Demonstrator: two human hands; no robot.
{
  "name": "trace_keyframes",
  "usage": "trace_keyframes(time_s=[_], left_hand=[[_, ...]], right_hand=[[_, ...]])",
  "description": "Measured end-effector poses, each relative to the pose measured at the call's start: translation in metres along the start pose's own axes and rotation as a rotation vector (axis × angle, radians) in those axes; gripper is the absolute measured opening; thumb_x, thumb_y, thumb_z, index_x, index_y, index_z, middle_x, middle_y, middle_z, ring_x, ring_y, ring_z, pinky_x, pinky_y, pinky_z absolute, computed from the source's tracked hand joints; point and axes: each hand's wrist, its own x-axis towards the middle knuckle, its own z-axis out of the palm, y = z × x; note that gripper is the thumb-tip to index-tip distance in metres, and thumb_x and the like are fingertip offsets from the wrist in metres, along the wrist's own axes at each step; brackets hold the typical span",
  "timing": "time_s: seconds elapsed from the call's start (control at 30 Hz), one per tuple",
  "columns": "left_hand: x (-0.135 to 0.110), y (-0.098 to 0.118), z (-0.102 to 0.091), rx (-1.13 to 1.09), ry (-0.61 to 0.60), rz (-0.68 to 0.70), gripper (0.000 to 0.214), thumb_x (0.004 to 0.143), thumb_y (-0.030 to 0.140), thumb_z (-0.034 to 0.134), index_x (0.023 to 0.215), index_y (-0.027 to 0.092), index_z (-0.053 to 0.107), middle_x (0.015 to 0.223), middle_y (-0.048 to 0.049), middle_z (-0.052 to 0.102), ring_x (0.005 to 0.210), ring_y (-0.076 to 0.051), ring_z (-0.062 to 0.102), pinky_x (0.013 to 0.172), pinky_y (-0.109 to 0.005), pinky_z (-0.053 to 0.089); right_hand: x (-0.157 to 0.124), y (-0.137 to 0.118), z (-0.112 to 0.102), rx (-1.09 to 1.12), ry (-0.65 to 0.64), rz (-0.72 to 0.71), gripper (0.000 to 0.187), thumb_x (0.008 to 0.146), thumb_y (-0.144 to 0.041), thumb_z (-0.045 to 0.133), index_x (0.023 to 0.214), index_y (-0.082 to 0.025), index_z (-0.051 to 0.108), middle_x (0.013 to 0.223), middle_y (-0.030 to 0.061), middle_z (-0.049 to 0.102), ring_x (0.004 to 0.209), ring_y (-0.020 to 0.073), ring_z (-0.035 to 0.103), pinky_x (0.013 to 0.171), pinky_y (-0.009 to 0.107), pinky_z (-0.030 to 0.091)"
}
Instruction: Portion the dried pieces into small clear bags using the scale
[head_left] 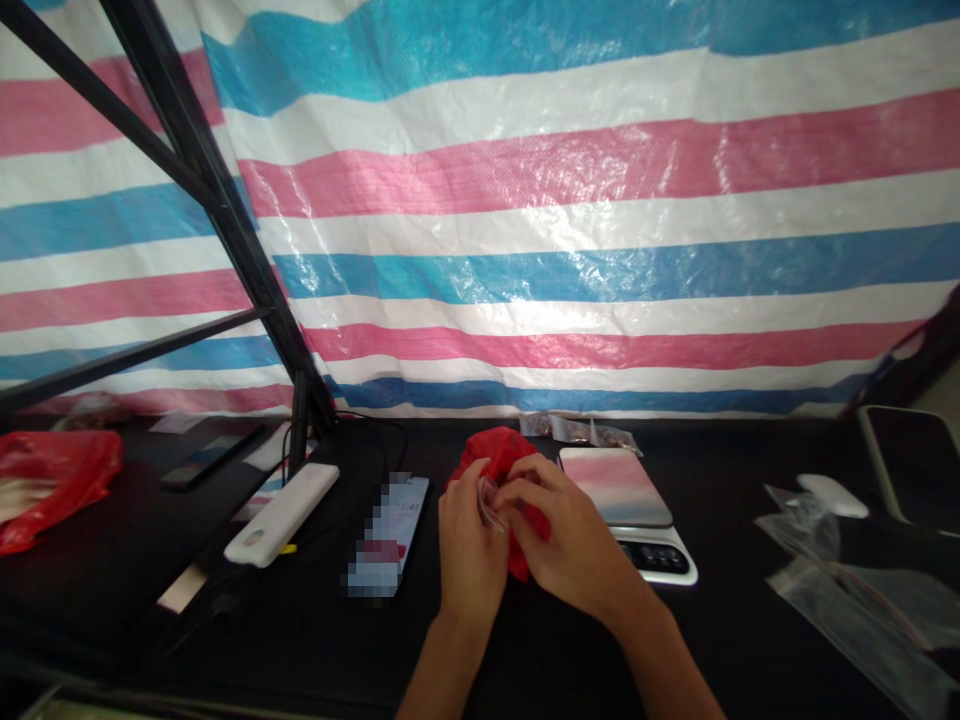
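Both my hands meet over a crumpled red plastic bag on the black table. My left hand has its fingers closed on a small clear plastic bag. From the other side, my right hand pinches the same clear bag near its edge. What the small bag contains is too small to make out. Just right of the red bag lies a digital scale with a shiny square plate, partly behind my right hand and forearm. Several small filled clear packets lie in a row behind it.
Left of my hands are a phone and a white power bank. Farther left sit another red bag and a dark phone. Clear zip bags lie at right, near a white mouse-like object. A black frame stands before striped sheeting.
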Motion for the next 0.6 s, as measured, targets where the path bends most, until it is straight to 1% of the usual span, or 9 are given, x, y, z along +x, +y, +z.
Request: trace_keyframes(time_s=[0.07, 0.17, 0.3, 0.4, 0.47, 0.53, 0.6], left_hand=[[0.0, 0.0, -0.001, 0.042, -0.018, 0.028, 0.047, 0.083, 0.014, 0.058, 0.129, 0.023, 0.061, 0.104, -0.0079, 0.07, 0.093, -0.026, 0.065, 0.084, -0.041, 0.054], [0.0, 0.003, -0.001, 0.078, -0.037, 0.048, 0.041, 0.086, 0.019, 0.058, 0.127, 0.021, 0.061, 0.101, -0.0087, 0.07, 0.093, -0.027, 0.065, 0.086, -0.044, 0.054], [-0.002, 0.012, 0.004, 0.057, -0.082, 0.033, 0.032, 0.092, 0.027, 0.058, 0.124, 0.021, 0.062, 0.108, -0.0105, 0.07, 0.102, -0.029, 0.066, 0.093, -0.046, 0.053], [-0.005, 0.018, 0.009, -0.002, -0.1, 0.056, 0.034, 0.095, 0.027, 0.057, 0.128, 0.021, 0.059, 0.116, -0.0117, 0.069, 0.111, -0.028, 0.065, 0.099, -0.046, 0.052], [-0.007, 0.021, 0.011, -0.021, -0.087, 0.087, 0.042, 0.095, 0.027, 0.059, 0.136, 0.021, 0.054, 0.124, -0.013, 0.066, 0.118, -0.029, 0.063, 0.103, -0.048, 0.051], [-0.008, 0.022, 0.013, -0.019, -0.089, 0.117, 0.049, 0.094, 0.026, 0.059, 0.143, 0.022, 0.049, 0.13, -0.0138, 0.063, 0.124, -0.029, 0.06, 0.106, -0.049, 0.049], [-0.009, 0.022, 0.013, -0.012, -0.12, 0.144, 0.05, 0.095, 0.022, 0.057, 0.144, 0.023, 0.048, 0.132, -0.0137, 0.06, 0.127, -0.028, 0.058, 0.109, -0.048, 0.049]], right_hand=[[0.0, 0.0, -0.002, 0.004, 0.004, 0.001, 0.02, 0.089, -0.009, 0.058, 0.089, -0.025, 0.071, 0.107, 0.0053, 0.064, 0.099, 0.0208, 0.063, 0.088, 0.037, 0.052], [-0.002, 0.004, -0.003, -0.006, 0.088, -0.032, 0.023, 0.092, -0.009, 0.054, 0.089, -0.024, 0.071, 0.104, 0.0056, 0.064, 0.097, 0.0205, 0.063, 0.086, 0.036, 0.051], [-0.005, 0.011, -0.005, -0.022, 0.19, -0.06, 0.026, 0.098, -0.012, 0.048, 0.09, -0.025, 0.069, 0.096, 0.0045, 0.065, 0.09, 0.0194, 0.063, 0.082, 0.034, 0.05], [-0.007, 0.016, -0.012, -0.014, 0.276, -0.05, 0.023, 0.101, -0.016, 0.048, 0.092, -0.026, 0.067, 0.091, 0.0032, 0.066, 0.087, 0.0186, 0.063, 0.08, 0.033, 0.049], [-0.008, 0.021, -0.021, -0.059, 0.412, -0.027, 0.017, 0.1, -0.021, 0.052, 0.094, -0.026, 0.067, 0.095, 0.0044, 0.064, 0.092, 0.0203, 0.063, 0.083, 0.035, 0.049], [-0.011, 0.029, -0.033, -0.132, 0.59, 0.01, 0.01, 0.097, -0.027, 0.058, 0.096, -0.025, 0.068, 0.105, 0.0071, 0.062, 0.102, 0.0238, 0.062, 0.09, 0.039, 0.049], [-0.016, 0.038, -0.046, -0.194, 0.73, 0.055, 0.011, 0.095, -0.033, 0.06, 0.095, -0.025, 0.068, 0.11, 0.0088, 0.062, 0.111, 0.0271, 0.06, 0.097, 0.043, 0.046]])
